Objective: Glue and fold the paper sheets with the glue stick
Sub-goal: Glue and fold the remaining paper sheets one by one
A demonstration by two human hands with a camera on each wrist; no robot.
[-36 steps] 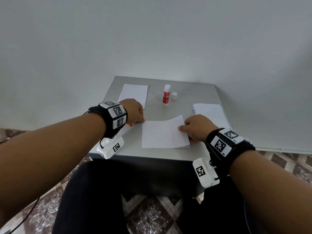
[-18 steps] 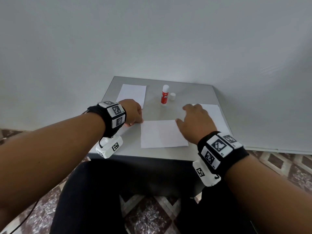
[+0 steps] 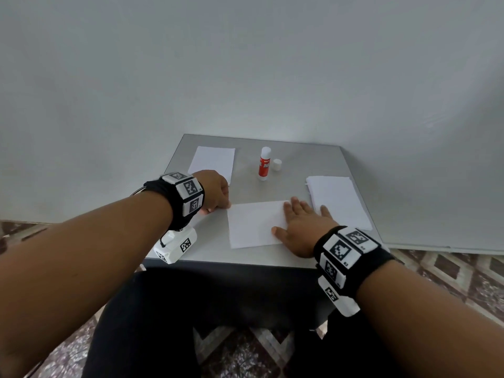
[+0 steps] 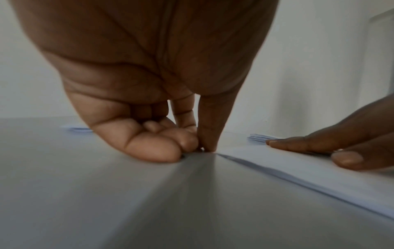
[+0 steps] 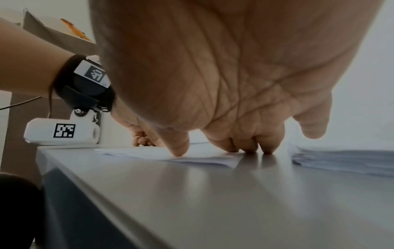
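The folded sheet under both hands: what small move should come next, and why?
Probably slide the right hand leftward across the folded sheet to press it flat. Its fingers lie straight on the sheet's right part, while the left hand pins the sheet's left corner with curled fingertips. The glue stick stands uncapped, its cap beside it, so gluing seems done.

Grey table (image 3: 300, 159) bearing a folded sheet (image 3: 253, 225) at centre-front, a paper stack (image 3: 338, 200) at 3 o'clock, a single sheet (image 3: 214, 160) at 10 o'clock, an upright glue stick (image 3: 265, 164) at 12 o'clock, its cap (image 3: 277, 165) just beside.
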